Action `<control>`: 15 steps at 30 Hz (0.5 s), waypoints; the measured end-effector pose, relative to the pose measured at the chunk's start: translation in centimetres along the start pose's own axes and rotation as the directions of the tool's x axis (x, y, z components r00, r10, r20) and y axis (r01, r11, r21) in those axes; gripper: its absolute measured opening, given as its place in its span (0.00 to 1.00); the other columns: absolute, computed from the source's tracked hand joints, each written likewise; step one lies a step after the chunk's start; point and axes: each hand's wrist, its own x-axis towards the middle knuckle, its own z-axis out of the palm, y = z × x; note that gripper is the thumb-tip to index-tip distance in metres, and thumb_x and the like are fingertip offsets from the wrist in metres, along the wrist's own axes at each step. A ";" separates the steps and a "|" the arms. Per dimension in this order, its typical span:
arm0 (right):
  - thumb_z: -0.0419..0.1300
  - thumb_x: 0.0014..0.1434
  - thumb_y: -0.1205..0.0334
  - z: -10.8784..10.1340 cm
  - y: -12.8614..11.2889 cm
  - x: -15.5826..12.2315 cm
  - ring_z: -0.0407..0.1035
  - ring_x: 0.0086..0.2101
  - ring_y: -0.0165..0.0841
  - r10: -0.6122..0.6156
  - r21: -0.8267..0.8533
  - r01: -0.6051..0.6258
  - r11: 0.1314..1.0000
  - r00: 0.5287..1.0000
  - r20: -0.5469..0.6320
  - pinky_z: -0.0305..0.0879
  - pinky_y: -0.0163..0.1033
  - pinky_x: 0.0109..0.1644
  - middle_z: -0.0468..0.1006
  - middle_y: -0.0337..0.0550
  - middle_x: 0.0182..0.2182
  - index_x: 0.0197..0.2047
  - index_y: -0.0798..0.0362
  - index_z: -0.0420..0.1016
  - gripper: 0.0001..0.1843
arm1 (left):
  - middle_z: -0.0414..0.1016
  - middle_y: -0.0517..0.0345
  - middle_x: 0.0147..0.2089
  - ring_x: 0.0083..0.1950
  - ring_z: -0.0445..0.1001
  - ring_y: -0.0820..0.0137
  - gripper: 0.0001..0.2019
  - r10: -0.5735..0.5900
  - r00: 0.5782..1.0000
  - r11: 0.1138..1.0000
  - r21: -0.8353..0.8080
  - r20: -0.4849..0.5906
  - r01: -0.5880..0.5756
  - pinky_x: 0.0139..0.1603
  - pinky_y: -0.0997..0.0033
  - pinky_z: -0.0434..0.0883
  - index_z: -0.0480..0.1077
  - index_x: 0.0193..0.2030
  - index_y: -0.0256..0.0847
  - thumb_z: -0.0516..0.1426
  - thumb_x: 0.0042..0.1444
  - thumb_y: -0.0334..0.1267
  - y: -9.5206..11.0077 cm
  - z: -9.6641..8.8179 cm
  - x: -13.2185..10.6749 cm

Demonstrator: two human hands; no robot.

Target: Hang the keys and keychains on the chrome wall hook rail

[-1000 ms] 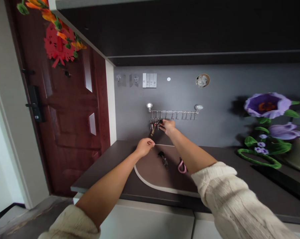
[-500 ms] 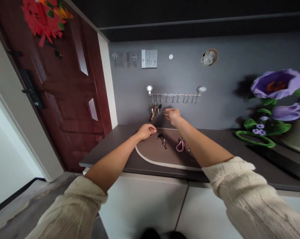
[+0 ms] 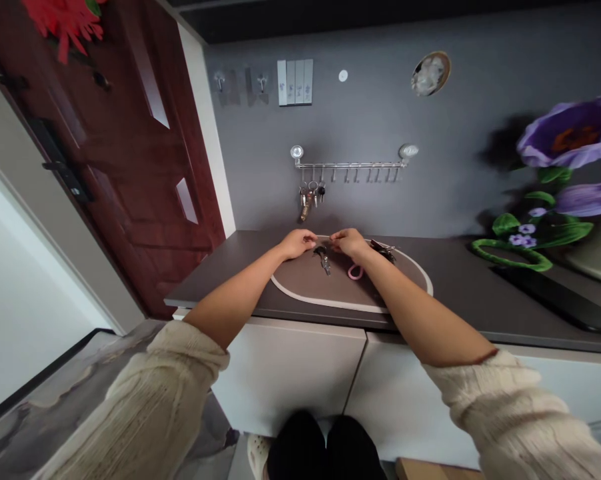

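My left hand point(image 3: 296, 243) is curled into a loose fist at the far left edge of an oval brown mat point(image 3: 330, 303) with a white rim. My right hand point(image 3: 349, 242) sits just to its right, fingers pinched at the top of a dark key bunch point(image 3: 323, 257) that lies on the mat between my hands. A pink loop keychain point(image 3: 354, 271) lies under my right wrist. Another key bunch point(image 3: 383, 250) rests further right on the mat. On the wall above, a chrome hook rail point(image 3: 350, 164) carries hanging keys point(image 3: 310, 197) at its left end.
The mat lies on a dark countertop point(image 3: 215, 280) over white cabinets point(image 3: 280, 373). A red-brown door point(image 3: 130, 167) stands at the left. Purple artificial flowers point(image 3: 560, 173) fill the right side. Light switches point(image 3: 294, 81) and two small hooks are higher on the grey wall.
My right hand has come down from the keys on the hook rail to the dark key bunch on the mat. My view has tilted downward. My left hand stays by the mat's edge.
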 end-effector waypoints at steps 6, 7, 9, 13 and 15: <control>0.63 0.37 0.70 -0.5 1.6 0.7 0.62 0.20 0.27 -0.050 -0.052 0.050 0.997 0.999 0.010 0.59 0.33 0.27 0.66 0.38 0.12 0.17 0.57 0.69 0.05 | 0.74 0.56 0.32 0.32 0.69 0.72 0.09 0.093 0.986 0.989 0.098 0.136 -0.107 0.38 0.73 0.63 0.73 0.33 0.36 0.54 0.45 0.31 0.3 0.6 1.4; 0.63 0.37 0.70 -0.5 1.6 0.7 0.61 0.19 0.26 -0.056 -0.056 0.057 0.997 0.998 0.009 0.59 0.33 0.26 0.66 0.37 0.12 0.17 0.57 0.69 0.05 | 0.74 0.56 0.31 0.32 0.69 0.72 0.08 0.117 0.981 0.985 0.112 0.154 -0.135 0.37 0.74 0.63 0.73 0.33 0.37 0.54 0.46 0.31 0.3 0.7 1.5; 0.62 0.36 0.71 -0.6 1.5 0.5 0.60 0.18 0.25 -0.071 -0.092 0.071 0.993 0.997 0.005 0.57 0.32 0.25 0.65 0.36 0.11 0.18 0.57 0.70 0.04 | 0.74 0.57 0.31 0.32 0.68 0.72 0.08 0.156 0.974 0.970 0.161 0.165 -0.183 0.37 0.74 0.62 0.73 0.31 0.38 0.54 0.46 0.32 0.3 1.0 1.7; 0.60 0.35 0.73 -0.6 1.3 0.1 0.56 0.17 0.23 -0.088 -0.205 0.084 0.975 0.996 -0.012 0.53 0.31 0.22 0.65 0.35 0.12 0.19 0.57 0.70 0.04 | 0.74 0.56 0.30 0.32 0.68 0.71 0.07 0.193 0.971 0.925 0.304 0.143 -0.229 0.37 0.75 0.61 0.74 0.29 0.39 0.54 0.47 0.34 0.4 1.3 1.5; 0.59 0.36 0.73 -0.5 1.2 0.1 0.56 0.17 0.23 -0.098 -0.234 0.093 0.968 0.995 -0.012 0.53 0.31 0.23 0.65 0.36 0.12 0.19 0.57 0.70 0.03 | 0.74 0.55 0.30 0.32 0.68 0.71 0.07 0.205 0.969 0.903 0.355 0.137 -0.241 0.37 0.75 0.61 0.74 0.29 0.39 0.54 0.47 0.35 0.6 1.3 1.2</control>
